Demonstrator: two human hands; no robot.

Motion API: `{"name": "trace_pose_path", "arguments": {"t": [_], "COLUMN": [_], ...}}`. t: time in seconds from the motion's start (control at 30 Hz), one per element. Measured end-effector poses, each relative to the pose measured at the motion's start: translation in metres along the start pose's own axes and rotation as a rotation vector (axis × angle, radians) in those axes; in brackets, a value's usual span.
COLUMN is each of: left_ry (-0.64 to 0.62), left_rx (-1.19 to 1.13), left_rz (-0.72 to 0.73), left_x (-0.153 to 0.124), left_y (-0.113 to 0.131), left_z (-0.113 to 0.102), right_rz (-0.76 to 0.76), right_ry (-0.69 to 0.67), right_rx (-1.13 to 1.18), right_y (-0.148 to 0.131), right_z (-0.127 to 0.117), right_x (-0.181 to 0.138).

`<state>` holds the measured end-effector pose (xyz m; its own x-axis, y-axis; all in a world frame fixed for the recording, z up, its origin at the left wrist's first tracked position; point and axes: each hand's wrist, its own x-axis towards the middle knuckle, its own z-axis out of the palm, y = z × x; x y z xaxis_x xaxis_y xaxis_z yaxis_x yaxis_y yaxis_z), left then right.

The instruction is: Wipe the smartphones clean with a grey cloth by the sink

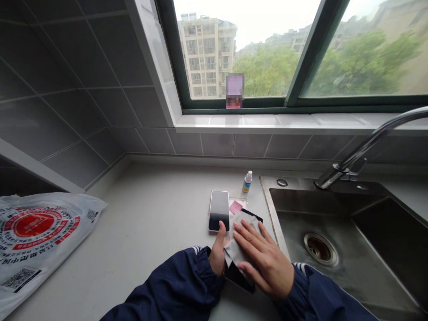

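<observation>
A white plastic bag [36, 232] printed in red lies along the left edge of the counter [150, 223]. Toward the right edge lies a phone [219, 209], its dark screen up within a thin pale frame. Beside it, the left hand [218, 256] has its thumb raised; its fingers are hidden, so its grip cannot be told. A pale grey cloth [237, 250], creased and zigzag-edged, covers much of a flat black device [241, 280] near the counter's right edge. A small white bottle [247, 183] stands toward the back edge. The right hand [264, 254] presses the cloth, grip wide, fingers extended.
</observation>
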<state>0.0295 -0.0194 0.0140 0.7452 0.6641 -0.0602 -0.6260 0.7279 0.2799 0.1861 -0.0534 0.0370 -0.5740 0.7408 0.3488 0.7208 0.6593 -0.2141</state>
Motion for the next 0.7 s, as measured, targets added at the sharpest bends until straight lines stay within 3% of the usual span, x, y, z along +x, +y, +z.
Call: {"name": "trace_pose_path", "arguments": {"t": [0.27, 0.4, 0.7], "left_ry": [-0.002, 0.005, 0.077], "left_rx": [0.047, 0.024, 0.023], "left_rz": [-0.01, 0.039, -0.197], "left_x": [0.001, 0.001, -0.002], "left_y": [0.0, -0.003, 0.011], "left_z": [0.0, -0.007, 0.007], "right_rz": [0.128, 0.05, -0.182], "right_ry": [0.033, 0.068, 0.032], "right_rx": [-0.008, 0.055, 0.188], "right_y": [0.018, 0.009, -0.024], "right_z": [0.006, 0.003, -0.001], "right_x": [-0.004, -0.003, -0.001]}}
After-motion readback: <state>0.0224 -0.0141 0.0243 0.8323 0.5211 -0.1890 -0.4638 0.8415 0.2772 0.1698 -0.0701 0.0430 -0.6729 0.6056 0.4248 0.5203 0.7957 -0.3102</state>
